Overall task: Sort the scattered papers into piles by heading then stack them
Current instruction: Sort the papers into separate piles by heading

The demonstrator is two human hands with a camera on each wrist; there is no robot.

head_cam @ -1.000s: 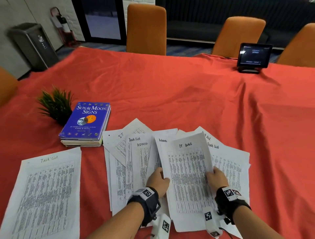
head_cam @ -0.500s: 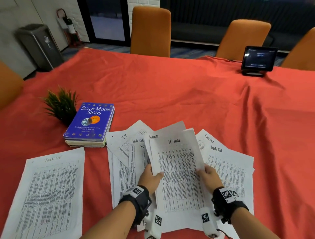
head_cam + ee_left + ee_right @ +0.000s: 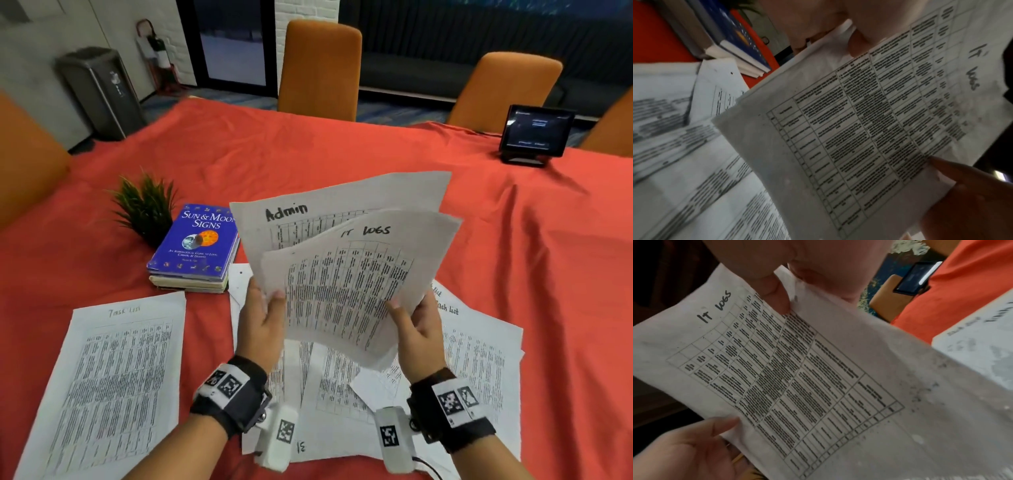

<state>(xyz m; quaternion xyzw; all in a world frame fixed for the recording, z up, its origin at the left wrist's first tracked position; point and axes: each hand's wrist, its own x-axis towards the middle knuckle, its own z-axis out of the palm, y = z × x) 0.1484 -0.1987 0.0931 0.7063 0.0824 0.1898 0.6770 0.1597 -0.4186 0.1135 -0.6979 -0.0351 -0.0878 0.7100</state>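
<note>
From the head view, the left hand (image 3: pixel 262 320) and right hand (image 3: pixel 416 330) hold two sheets lifted above the red tablecloth (image 3: pixel 376 161): the "IT logs" sheet (image 3: pixel 352 291) in front, the "Admin" sheet (image 3: pixel 329 209) behind it and showing at its 12 o'clock edge. Each hand pinches the lower side edges, thumb on the front face. Beneath them the scattered papers (image 3: pixel 479 353) lie overlapping on the cloth; a separate "Task list" sheet (image 3: pixel 116 373) lies flat toward 8 o'clock. A blue book (image 3: pixel 195 240) sits at 10 o'clock, a small plant (image 3: pixel 144 205) just beyond it, a tablet on a stand (image 3: pixel 536 132) toward 2 o'clock. In the left wrist view, the left thumb (image 3: pixel 861 43) presses the "IT logs" sheet (image 3: pixel 859 121) at 12 o'clock; the right thumb enters at 4 o'clock. In the right wrist view, the right thumb (image 3: pixel 777 295) clamps the sheet's (image 3: pixel 797 378) edge at 12 o'clock, the left hand (image 3: pixel 694 447) pinching at 7 o'clock.
</note>
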